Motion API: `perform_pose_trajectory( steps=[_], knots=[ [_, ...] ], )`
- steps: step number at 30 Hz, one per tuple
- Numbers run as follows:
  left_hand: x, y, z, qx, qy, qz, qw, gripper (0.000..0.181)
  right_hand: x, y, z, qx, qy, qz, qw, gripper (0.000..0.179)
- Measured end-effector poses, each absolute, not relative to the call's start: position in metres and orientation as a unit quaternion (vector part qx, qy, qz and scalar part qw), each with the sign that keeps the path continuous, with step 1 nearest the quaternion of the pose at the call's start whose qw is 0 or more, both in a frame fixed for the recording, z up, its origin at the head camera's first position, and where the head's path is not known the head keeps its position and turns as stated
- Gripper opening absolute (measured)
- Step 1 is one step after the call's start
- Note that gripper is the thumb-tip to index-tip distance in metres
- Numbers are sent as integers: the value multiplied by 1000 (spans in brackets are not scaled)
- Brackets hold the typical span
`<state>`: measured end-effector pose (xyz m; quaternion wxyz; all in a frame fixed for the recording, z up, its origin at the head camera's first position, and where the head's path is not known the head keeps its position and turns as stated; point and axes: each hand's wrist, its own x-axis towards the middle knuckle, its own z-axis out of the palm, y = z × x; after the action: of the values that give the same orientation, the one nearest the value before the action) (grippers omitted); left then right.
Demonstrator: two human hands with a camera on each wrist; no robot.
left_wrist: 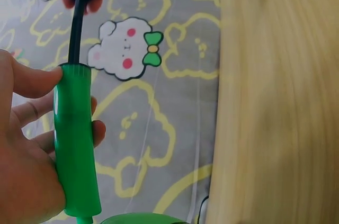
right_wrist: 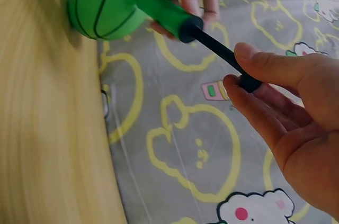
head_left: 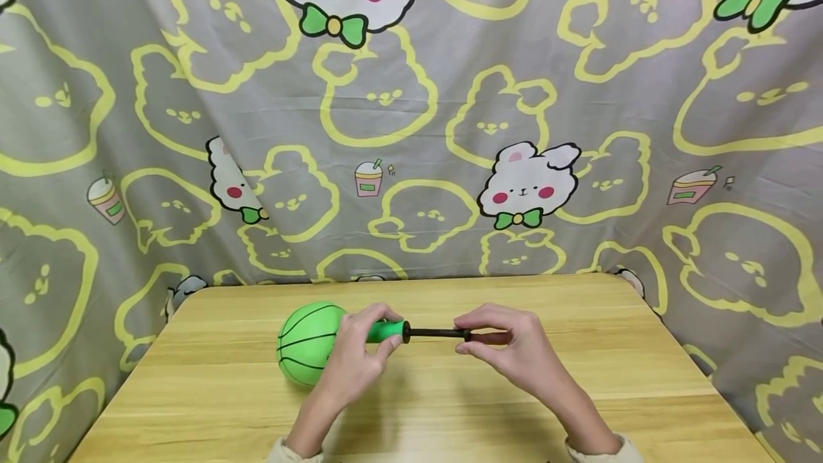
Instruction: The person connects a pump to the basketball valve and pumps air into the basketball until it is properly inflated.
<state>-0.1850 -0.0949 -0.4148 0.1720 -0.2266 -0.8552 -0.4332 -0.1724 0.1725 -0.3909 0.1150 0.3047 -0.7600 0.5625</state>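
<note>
A green hand pump (left_wrist: 77, 144) lies level above the table, its black rod (head_left: 437, 333) drawn out to the right. My left hand (head_left: 357, 356) grips the green barrel, thumb near its black end cap. With thumb and fingers, my right hand (head_left: 514, 345) pinches the black knob (right_wrist: 249, 82) at the rod's end. Left of the pump sits a green ball (head_left: 308, 341) with black basketball lines. In the right wrist view, the pump's far end points at the ball; the left hand partly hides the ball in the head view.
Beneath the hands is a wooden table (head_left: 244, 406) with light grain. A grey curtain (head_left: 411, 127) printed with yellow outlines and white cartoon animals hangs behind the table's back edge and along both sides.
</note>
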Motion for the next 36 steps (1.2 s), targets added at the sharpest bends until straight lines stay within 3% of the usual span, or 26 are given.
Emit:
perform_pose_trajectory(
  steps=[15, 23, 36],
  knots=[
    [-187, -100, -412, -229, -851, -432, 193, 24, -171, 191, -381, 310, -757, 562, 124, 28],
    [-186, -92, -413, -234, -845, -439, 197, 24, -171, 186, -383, 294, -759, 563, 143, 29],
    [-181, -81, -416, -245, -846, -437, 182, 26, -172, 166, -397, 289, -749, 582, 127, 28]
  ],
)
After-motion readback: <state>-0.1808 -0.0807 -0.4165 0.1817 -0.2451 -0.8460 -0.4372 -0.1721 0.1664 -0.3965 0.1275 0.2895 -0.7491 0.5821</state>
